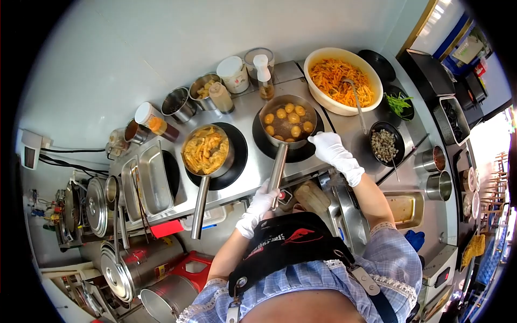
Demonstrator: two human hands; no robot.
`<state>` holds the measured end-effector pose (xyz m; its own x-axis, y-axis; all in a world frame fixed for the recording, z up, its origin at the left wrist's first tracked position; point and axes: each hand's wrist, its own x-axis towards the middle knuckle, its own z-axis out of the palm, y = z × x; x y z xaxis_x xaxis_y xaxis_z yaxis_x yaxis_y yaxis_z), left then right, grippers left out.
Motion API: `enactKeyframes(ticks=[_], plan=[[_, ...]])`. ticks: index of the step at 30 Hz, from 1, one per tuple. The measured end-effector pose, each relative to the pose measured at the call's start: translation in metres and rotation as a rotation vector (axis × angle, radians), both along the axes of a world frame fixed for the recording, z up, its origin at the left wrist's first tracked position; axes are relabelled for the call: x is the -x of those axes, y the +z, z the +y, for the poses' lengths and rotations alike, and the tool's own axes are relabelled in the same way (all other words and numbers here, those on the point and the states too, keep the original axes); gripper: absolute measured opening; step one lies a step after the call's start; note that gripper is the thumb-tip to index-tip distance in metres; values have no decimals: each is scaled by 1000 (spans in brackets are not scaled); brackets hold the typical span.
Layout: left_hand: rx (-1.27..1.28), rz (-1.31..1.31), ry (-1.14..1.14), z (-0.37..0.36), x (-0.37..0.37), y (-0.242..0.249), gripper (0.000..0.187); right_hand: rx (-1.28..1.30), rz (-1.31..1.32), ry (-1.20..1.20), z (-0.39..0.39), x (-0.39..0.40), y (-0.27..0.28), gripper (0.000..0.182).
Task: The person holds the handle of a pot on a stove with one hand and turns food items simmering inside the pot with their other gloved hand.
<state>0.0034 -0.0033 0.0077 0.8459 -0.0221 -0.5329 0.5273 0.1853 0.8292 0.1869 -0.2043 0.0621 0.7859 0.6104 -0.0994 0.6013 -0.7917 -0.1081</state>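
A saucepan (pixel 284 157) of brown eggs (pixel 295 131) in dark liquid stands on a round black hob plate (pixel 260 141). My left hand (pixel 262 204), in a white glove, is closed around the lower end of its long metal handle. My right hand (pixel 329 149), also gloved, is beside the pan's right rim with its fingers drawn together. What it holds, if anything, is hidden. To the left, a second saucepan (pixel 202 183) of yellow-brown food sits on another black plate (pixel 240 148), its handle pointing toward me.
A large cream bowl (pixel 315 94) of orange shreds with a ladle (pixel 356 99) stands at the back right. Near it are black bowls (pixel 398 142) of greens and chopped pieces. Bottles (pixel 264 86) and pots (pixel 180 110) line the wall. Steel trays (pixel 156 185) lie left.
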Motion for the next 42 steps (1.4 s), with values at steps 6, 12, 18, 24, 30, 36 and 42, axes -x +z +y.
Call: enactKeyframes(ticks=[6, 12, 18, 24, 30, 36, 42], plan=[[-11, -13, -11, 0, 0, -2, 56, -153, 76, -46, 34, 13, -16, 25], [-15, 20, -26, 0, 0, 4, 51, -285, -51, -164, 62, -7, -61, 33], [-43, -5, -24, 0, 0, 0, 50, -318, -128, -344, 39, -24, -72, 34], [-63, -11, -12, -1, 2, -1, 51, -262, -73, -375, 8, -17, -59, 29], [-55, -10, -36, 1, 0, -2, 52, -334, -132, -339, -14, -16, -16, 28], [-23, 10, -9, -1, 0, 2, 54, -72, -2, -200, -21, -5, 36, 27], [-11, -3, -6, -2, 0, 3, 56, -48, 159, -174, -13, -7, 17, 32]])
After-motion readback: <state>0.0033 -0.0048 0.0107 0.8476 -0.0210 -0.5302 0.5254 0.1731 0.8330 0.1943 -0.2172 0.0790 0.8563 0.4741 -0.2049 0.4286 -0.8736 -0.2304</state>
